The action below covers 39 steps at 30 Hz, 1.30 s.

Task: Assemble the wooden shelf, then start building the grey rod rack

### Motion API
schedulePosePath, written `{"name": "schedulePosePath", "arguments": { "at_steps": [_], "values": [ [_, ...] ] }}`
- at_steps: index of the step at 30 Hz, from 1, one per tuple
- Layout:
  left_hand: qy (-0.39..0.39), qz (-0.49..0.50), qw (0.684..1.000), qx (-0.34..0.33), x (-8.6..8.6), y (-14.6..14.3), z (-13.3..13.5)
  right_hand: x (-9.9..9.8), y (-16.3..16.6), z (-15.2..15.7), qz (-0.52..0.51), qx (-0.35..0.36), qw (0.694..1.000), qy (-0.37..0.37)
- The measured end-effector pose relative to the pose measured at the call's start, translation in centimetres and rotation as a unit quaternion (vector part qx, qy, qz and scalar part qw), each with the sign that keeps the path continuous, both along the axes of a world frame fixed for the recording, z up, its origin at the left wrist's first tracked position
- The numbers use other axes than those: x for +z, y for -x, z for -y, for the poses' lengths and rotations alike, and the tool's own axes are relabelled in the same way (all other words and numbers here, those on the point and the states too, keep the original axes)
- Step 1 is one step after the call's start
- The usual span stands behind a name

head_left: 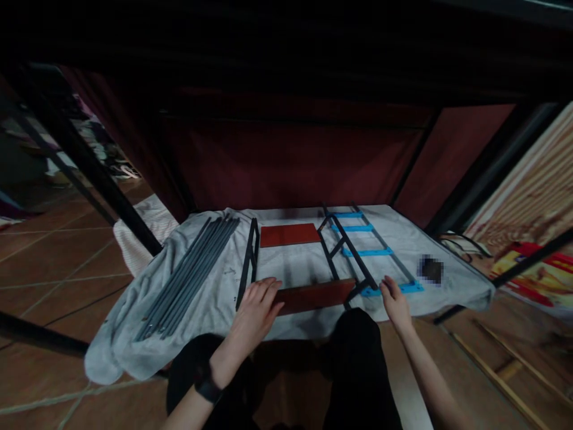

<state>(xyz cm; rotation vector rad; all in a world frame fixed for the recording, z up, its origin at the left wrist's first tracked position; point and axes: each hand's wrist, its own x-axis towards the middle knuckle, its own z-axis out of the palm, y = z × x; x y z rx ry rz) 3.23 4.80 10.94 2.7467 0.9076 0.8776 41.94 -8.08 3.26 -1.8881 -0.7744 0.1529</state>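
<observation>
– So, take a clock centred on the black frame (253, 251), with the person's knees at six. What lies where?

– The frame is mid-cloth (403, 230), its far board (290, 235) at twelve and its near board (320, 297) at six. Grey rods (192, 275) lie bundled at nine. A rack (367, 252) with blue crosspieces is at three, close by the frame's right side

– And the hands?

– The left hand (257, 304) is at seven, palm down and partly open, fingers stretched over the near board's left end. Whether it grips anything, I can't tell

– The right hand (394, 300)?

– Towards four, by the rack's near blue crosspiece. Its fingers are curled in close to the thumb; I can't tell if something is pinched there

– Anything behind?

– A dark red panel (286, 161) at twelve, past the cloth
</observation>
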Motion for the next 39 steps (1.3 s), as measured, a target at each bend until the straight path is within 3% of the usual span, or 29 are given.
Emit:
{"name": "schedulePosePath", "arguments": {
  "at_steps": [2,5,9,14,19,23,27,28,30,32,33,36,39],
  "values": [
    [-0.003,-0.063,0.998,-0.017,-0.5,-2.0,0.2,-0.5,-0.8,-0.9,-0.103,0.051,0.993,0.001],
    [0.006,-0.121,0.993,-0.011,-1.3,-4.0,0.1,-1.1,1.4,-2.5,-0.192,0.125,0.973,-0.03],
    [0.039,-0.152,0.988,-0.014,-1.1,-5.9,-0.4,-1.5,4.8,-3.4,-0.154,0.131,0.978,-0.05],
    [0.073,-0.161,0.982,-0.062,-0.4,-9.6,-0.4,-1.7,4.9,-3.5,-0.195,0.135,0.97,-0.061],
    [0.092,-0.173,0.975,-0.102,-0.3,-14.3,0.2,-0.8,4.1,-3.3,-0.296,0.156,0.935,-0.117],
    [0.091,-0.196,0.965,-0.151,0.3,-17.7,1.0,0.1,4.0,-2.4,-0.397,0.178,0.885,-0.167],
    [0.076,-0.25,0.954,-0.145,1.0,-19.9,1.5,-0.5,3.5,-1.7,-0.439,0.194,0.855,-0.194],
    [0.07,-0.259,0.953,-0.142,1.1,-20.2,1.6,-1.0,3.3,-1.7,-0.426,0.188,0.865,-0.187],
    [0.062,-0.267,0.951,-0.141,1.1,-20.6,1.5,-2.2,2.7,-1.7,-0.344,0.164,0.915,-0.13],
    [0.061,-0.267,0.952,-0.14,0.9,-20.7,1.2,-3.6,2.2,-1.9,-0.204,0.15,0.967,-0.01],
    [0.063,-0.266,0.952,-0.14,0.8,-20.7,1.1,-4.2,2.0,-2.0,-0.126,0.16,0.977,0.067],
    [0.078,-0.262,0.951,-0.144,0.6,-20.7,0.6,-5.6,2.3,-2.5,0.031,0.214,0.945,0.246],
    [0.09,-0.258,0.951,-0.149,0.5,-20.8,0.5,-6.3,2.9,-3.0,0.063,0.238,0.928,0.28]
  ]
}}
